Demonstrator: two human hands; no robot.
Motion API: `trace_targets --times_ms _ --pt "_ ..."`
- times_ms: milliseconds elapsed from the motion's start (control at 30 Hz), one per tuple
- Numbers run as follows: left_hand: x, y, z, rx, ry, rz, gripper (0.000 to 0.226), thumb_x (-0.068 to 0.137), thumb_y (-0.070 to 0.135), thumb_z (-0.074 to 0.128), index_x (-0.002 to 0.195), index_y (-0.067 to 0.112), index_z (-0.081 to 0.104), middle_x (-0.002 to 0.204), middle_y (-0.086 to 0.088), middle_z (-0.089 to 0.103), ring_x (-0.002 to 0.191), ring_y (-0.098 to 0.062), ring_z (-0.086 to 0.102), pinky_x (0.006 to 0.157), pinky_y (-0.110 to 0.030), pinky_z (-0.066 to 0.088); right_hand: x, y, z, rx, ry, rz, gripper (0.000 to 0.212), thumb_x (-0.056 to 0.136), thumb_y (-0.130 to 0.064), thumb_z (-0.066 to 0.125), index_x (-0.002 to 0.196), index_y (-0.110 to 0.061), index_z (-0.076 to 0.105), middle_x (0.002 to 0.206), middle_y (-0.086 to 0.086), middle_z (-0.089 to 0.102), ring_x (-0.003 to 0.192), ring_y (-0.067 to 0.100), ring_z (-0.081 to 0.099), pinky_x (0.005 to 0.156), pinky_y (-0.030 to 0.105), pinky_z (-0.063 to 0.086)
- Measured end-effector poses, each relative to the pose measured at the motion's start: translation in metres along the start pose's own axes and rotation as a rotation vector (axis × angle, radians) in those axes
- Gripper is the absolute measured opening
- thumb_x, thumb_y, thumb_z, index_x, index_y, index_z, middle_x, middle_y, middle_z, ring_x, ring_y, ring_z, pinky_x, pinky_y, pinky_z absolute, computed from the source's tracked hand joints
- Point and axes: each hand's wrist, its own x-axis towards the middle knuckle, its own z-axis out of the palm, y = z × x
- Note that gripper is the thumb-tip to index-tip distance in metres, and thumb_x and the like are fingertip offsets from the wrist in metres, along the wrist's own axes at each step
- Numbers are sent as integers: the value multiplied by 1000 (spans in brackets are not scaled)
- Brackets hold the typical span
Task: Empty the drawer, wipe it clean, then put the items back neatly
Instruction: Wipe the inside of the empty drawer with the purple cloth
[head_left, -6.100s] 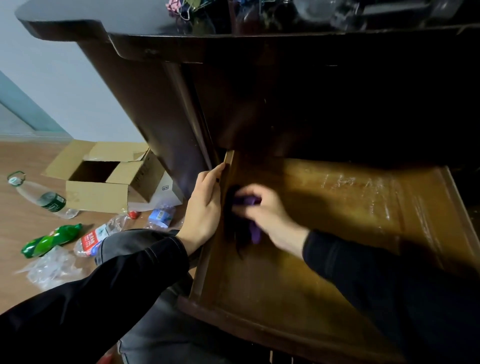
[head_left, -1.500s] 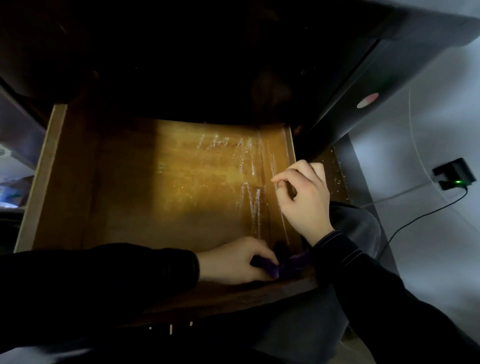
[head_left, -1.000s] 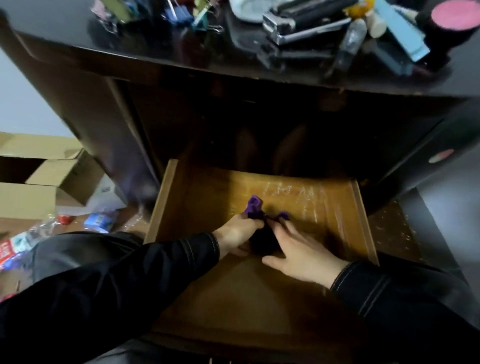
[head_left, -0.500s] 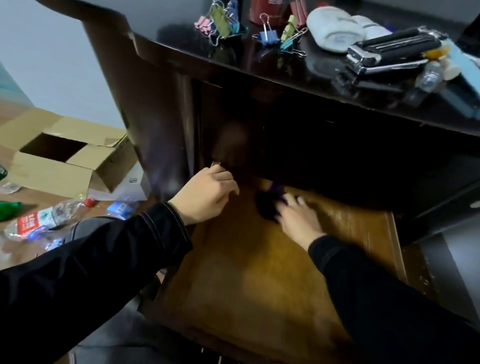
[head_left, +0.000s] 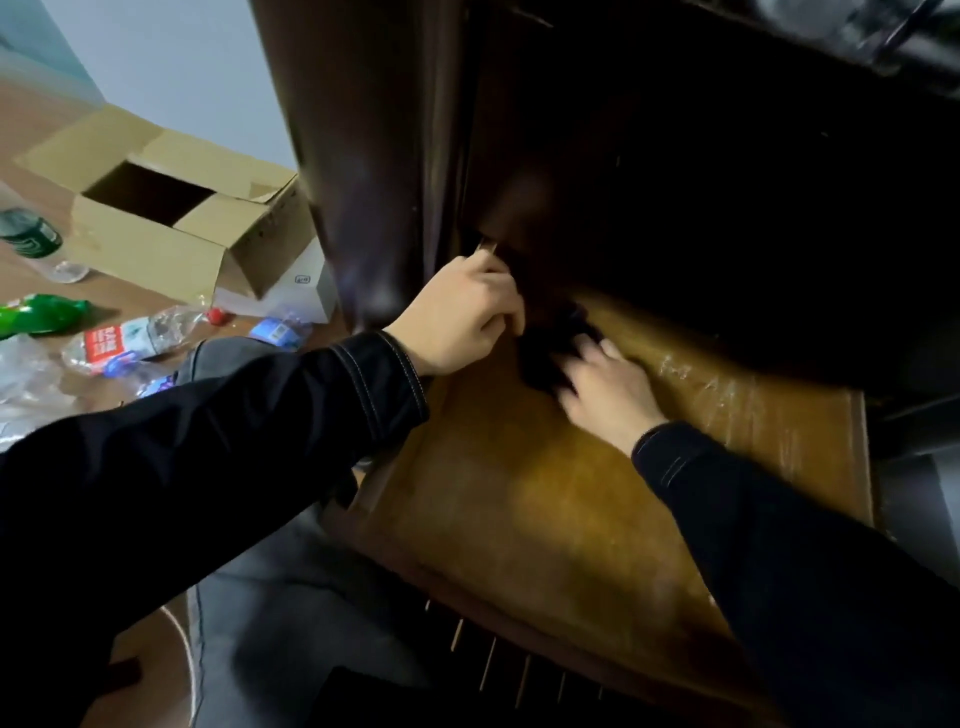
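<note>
Amber-brown wood: the pulled-out wooden drawer (head_left: 519, 519) had a bare floor, so emptying looked done and wiping looked like the step in hand. Dark bunched cloth (head_left: 545, 358) sat deep in the back-left corner, under the overhang of the dark glossy bench (head_left: 363, 156). Right grip (head_left: 608, 384) lay on the cloth with fingers stretched out and pressing, not curled round it as far as the blur let me judge; the cloth poked out ahead and to the left of the fingertips. Left grip (head_left: 462, 312) was curled over the top edge of the left drawer wall (head_left: 485, 248), near the back, just beside the cloth but apart from it; probably bracing the drawer. Right grip was the nearer one, being on the cloth already. Cloth was a wad with no readable long axis or heading. The drawer's long axis ran from the bench out toward the person, front edge nearest the camera. Pale streaks (head_left: 727, 384) showed on the floor at the back right. My read: the next stroke had only two exits from that corner, rightward along the back or toward the front along the left wall. Brown open cardboard box (head_left: 171, 218) and a clear red-labelled plastic bottle (head_left: 130, 335) lay on the floor to the left.
</note>
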Motion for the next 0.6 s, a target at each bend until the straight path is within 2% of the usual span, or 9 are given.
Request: trace_targets --times_ms 100,167,233,300,400,433,500,533,600 --pt "0 0 2 -3 -6 -13 31 78 -2 53 87 15 77 91 2 72 107 -25 56 87 -45 46 -45 -55 17 84 -99 -310 53 93 -16 56 145 -29 51 147 20 45 126 44 50 88 49 57" --pt "-1 0 2 -9 8 -20 30 79 -2 53 87 16 76 90 3 71 107 -24 56 87 -44 46 -88 -81 22 231 -199 -560 53 94 -11 55 142 -33 50 138 15 48 114 42 58 79 49 60" --pt "-2 0 2 -9 13 -20 29 80 -2 53 86 16 76 90 3 71 107 -24 56 86 -44 45 -103 -79 17 263 -305 -676 56 93 -9 55 142 -36 48 134 9 46 106 34 61 73 42 60" --pt "-2 1 3 1 12 -20 30 78 -1 53 86 16 76 89 2 71 107 -25 56 85 -44 45 -81 -62 8 196 -270 -621 58 94 -8 51 143 -39 50 139 11 44 104 31 62 70 38 59" --pt "-2 0 3 15 11 -17 31 76 -1 52 85 15 76 88 1 72 106 -27 57 84 -45 46 -36 -57 -2 110 -87 -251 57 97 -19 52 150 -37 45 152 16 36 116 39 59 82 43 59" --pt "-1 1 2 14 8 -16 31 76 -1 52 85 15 76 88 1 72 105 -27 57 84 -46 46 -35 -69 -2 88 -86 -213 56 94 -19 55 148 -32 48 149 19 40 112 40 62 78 42 59" --pt "-1 3 1 11 3 -20 30 77 -1 52 85 15 77 88 1 72 106 -26 57 85 -46 46 -59 -99 8 179 -156 -386 52 82 -11 73 131 -22 61 120 18 58 80 34 70 55 31 55" --pt "-2 3 1 12 3 -22 29 78 0 53 86 15 76 89 1 72 106 -26 57 86 -46 45 -77 -110 12 276 -191 -507 58 73 -5 81 126 -21 61 109 16 63 66 28 70 46 26 51" --pt "-3 2 2 14 11 -20 29 79 0 53 86 15 76 89 1 72 108 -26 57 87 -45 45 -77 -105 17 266 -270 -610 68 81 -6 75 139 -31 51 125 16 61 74 27 71 53 28 58"
